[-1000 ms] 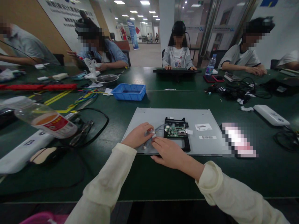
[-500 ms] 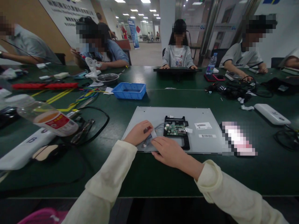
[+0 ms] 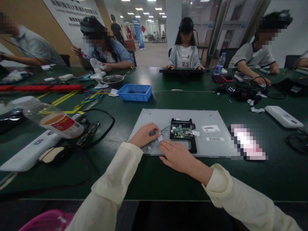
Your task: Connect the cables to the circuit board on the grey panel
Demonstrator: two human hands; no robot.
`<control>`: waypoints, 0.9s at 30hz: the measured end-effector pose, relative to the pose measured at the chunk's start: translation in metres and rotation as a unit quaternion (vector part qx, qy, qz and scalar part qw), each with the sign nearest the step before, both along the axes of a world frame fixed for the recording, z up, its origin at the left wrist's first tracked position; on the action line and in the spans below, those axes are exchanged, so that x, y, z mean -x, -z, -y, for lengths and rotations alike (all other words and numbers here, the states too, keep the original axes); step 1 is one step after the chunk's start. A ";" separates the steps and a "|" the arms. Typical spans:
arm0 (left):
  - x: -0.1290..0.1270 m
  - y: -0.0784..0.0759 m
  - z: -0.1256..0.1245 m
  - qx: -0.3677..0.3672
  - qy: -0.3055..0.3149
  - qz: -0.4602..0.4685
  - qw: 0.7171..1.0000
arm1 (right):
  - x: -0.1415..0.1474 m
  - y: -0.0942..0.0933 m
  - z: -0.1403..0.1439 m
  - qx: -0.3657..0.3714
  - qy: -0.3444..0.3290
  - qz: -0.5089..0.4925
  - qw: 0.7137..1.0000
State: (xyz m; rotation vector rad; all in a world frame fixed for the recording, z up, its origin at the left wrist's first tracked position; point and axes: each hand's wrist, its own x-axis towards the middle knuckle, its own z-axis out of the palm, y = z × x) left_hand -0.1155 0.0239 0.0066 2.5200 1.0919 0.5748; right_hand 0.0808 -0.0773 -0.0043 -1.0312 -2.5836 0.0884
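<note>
A flat grey panel (image 3: 209,149) lies on the green table in front of me. On it sits a black plastic frame (image 3: 193,147) holding a green circuit board (image 3: 181,132). Thin grey cables (image 3: 166,129) run leftward from the board to my left hand (image 3: 144,135), whose thumb and fingers are pinched together around them. A small white strip, like tape (image 3: 160,138), stands between both hands. The fingertips of my right hand (image 3: 176,154) close on its lower end, the palm resting by the panel's near edge. Exactly how the strip meets the cables is hidden by my fingers.
Right of the panel lies a phone (image 3: 250,141), and beyond it a white power bank (image 3: 284,116). A blue bin (image 3: 135,93) stands behind. At left are a clear jar (image 3: 55,120), a white power strip (image 3: 29,152) and a mouse (image 3: 54,154). Several people sit across the table.
The view has shifted slightly. My fingers stay at the strip and cables, with the left fingertips a little further over the strip's top. A person in the background has moved right.
</note>
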 end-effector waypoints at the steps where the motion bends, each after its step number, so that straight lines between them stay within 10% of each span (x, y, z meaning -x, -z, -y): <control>1: 0.001 0.001 0.000 0.003 0.000 0.001 1.000 | 0.000 0.000 0.001 -0.001 0.000 0.004 1.000; 17: -0.004 0.003 -0.002 -0.023 -0.054 -0.013 0.998 | -0.011 -0.013 0.006 0.011 0.004 -0.042 0.999; 27: -0.020 -0.023 0.052 -0.110 -0.056 -0.015 0.992 | -0.112 0.000 -0.021 0.049 0.268 -0.267 0.924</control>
